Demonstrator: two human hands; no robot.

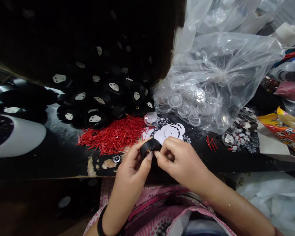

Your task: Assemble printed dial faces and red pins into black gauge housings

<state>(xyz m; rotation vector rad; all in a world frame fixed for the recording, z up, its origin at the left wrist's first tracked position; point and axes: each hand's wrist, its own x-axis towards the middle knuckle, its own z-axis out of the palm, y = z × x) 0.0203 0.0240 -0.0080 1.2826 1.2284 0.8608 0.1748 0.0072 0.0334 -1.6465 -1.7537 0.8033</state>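
Observation:
My left hand (135, 164) is closed around a round black casing (149, 146), tilted on edge above the table's front, with the thumb on its near face. My right hand (178, 157) meets it from the right, thumb and forefinger pinched together at the casing's edge. Whatever lies between those fingertips is too small to make out. Just beyond the hands lie white paper dial discs (173, 131), overlapping. To their left spreads a heap of thin red pointers (115, 134). A clear round cover (151, 119) sits behind the discs.
Many black casings with white plates (94, 118) pile up at the back left. A clear plastic bag (218, 65) spills clear round covers (186, 101). Small mechanism parts (245, 131) and a yellow-orange packet (285, 131) lie right. A white cylinder (27, 137) is far left.

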